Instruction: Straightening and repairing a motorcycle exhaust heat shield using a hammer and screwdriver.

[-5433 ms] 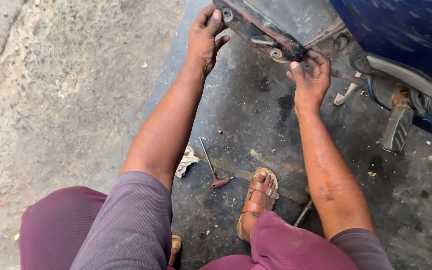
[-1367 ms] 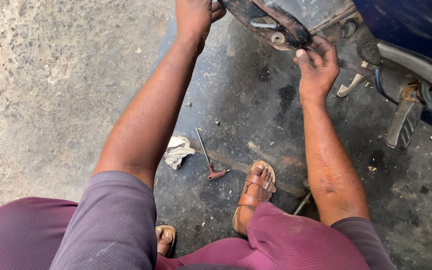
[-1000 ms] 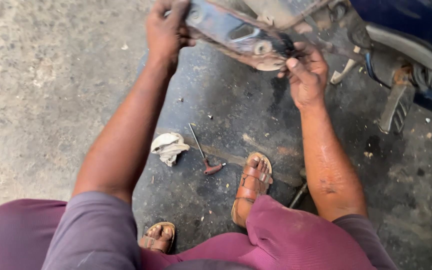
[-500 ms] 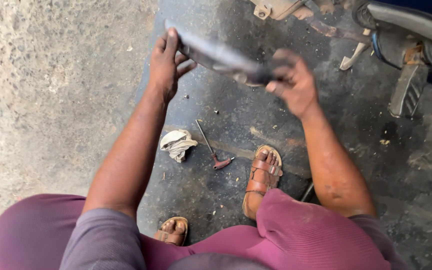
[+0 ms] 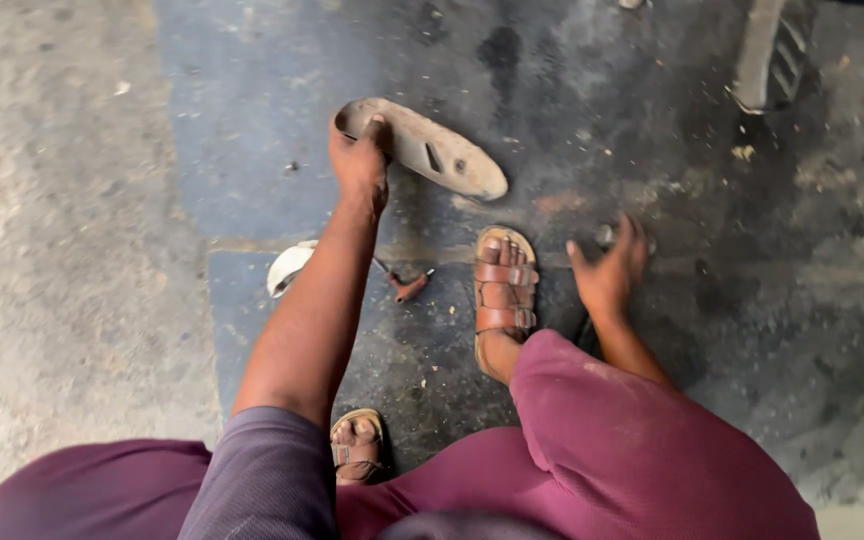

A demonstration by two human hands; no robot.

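Rusty brown metal plate (image 5: 422, 148), brown strapped sandal (image 5: 504, 290), maroon trousers (image 5: 632, 450), dark oil-stained floor (image 5: 652, 120)

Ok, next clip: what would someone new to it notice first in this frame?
First the long, dirty metal plate at upper centre, lying on the dark oil-stained floor with the left hand gripping its near end. Right of the brown sandal, the right hand reaches down to the floor, fingers spread. A small red-handled tool and a pale rag lie beside the left forearm.

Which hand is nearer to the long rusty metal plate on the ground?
Left. The left hand grips the metal plate at its end; the right hand is apart, beyond the sandal.
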